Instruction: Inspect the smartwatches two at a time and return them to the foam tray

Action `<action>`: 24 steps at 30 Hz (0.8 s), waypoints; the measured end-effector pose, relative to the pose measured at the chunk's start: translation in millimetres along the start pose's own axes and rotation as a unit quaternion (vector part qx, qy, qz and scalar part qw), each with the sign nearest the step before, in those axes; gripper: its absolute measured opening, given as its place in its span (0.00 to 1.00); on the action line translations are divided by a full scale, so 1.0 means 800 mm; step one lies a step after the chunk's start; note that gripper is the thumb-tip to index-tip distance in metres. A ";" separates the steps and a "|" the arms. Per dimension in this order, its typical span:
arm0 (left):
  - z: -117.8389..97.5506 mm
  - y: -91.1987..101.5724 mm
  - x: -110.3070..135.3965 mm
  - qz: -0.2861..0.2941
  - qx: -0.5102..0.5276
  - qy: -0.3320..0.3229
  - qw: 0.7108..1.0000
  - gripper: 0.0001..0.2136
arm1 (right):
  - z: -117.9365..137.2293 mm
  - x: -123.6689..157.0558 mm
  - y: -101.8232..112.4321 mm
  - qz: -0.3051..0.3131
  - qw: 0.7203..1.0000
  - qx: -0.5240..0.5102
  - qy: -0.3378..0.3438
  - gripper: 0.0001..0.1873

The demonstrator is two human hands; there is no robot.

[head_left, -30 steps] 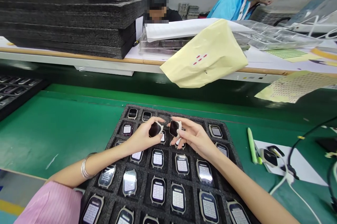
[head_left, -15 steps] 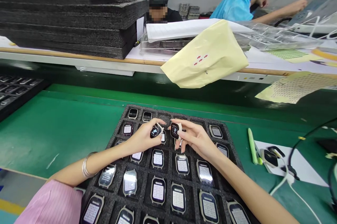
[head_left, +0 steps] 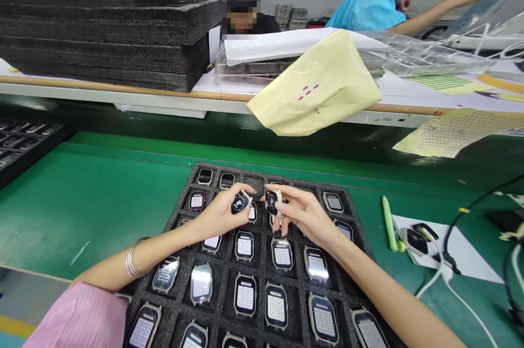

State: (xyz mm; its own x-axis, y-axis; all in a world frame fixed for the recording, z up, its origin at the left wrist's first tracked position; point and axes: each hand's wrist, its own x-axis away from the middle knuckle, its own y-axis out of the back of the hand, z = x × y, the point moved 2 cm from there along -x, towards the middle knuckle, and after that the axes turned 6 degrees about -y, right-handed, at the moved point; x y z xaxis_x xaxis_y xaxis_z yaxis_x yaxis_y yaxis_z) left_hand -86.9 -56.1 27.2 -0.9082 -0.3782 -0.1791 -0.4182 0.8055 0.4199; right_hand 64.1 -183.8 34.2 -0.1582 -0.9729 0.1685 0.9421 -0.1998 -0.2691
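Observation:
A black foam tray (head_left: 180, 207) lies on the green belt, with several watch bodies in its pockets, most with lit screens. My left hand (head_left: 219, 216) is closed on one watch body (head_left: 239, 202), held just above the tray's far rows, its screen showing a small picture. Close beside it, my right hand (head_left: 305, 216) grips a second watch body (head_left: 272, 201) between thumb and fingers, its screen also lit. The two watches face me, a few centimetres apart.
A green pen (head_left: 388, 222), another watch on a cable (head_left: 416, 240) and white paper (head_left: 458, 250) lie right of the tray. A second tray (head_left: 24, 143) sits at far left. Stacked foam sheets (head_left: 106, 21), yellow paper (head_left: 315, 86) and two people are beyond the belt.
Both held watches had dark screens a second ago; now each shows a lit picture. My hands have stayed almost in place above the tray.

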 end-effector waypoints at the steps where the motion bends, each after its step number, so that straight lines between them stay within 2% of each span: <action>1: 0.000 0.000 0.000 -0.003 0.001 0.000 1.000 0.17 | 0.000 0.000 0.000 0.001 1.000 0.000 -0.001 0.24; 7: 0.001 -0.002 0.000 0.010 0.003 -0.002 1.000 0.16 | 0.000 0.000 0.001 0.001 1.000 0.000 0.003 0.23; 24: 0.004 0.002 -0.002 -0.011 -0.006 0.001 1.000 0.17 | -0.002 -0.001 0.003 0.019 1.000 -0.017 0.007 0.22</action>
State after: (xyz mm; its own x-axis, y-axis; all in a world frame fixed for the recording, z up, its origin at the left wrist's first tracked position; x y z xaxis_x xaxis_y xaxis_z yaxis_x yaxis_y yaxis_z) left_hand -86.6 -52.7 25.1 -0.8984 -0.3972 -0.1872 -0.4386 0.7909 0.4268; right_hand 65.7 -183.7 32.2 -0.1269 -0.9812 0.1451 0.9368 -0.1666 -0.3076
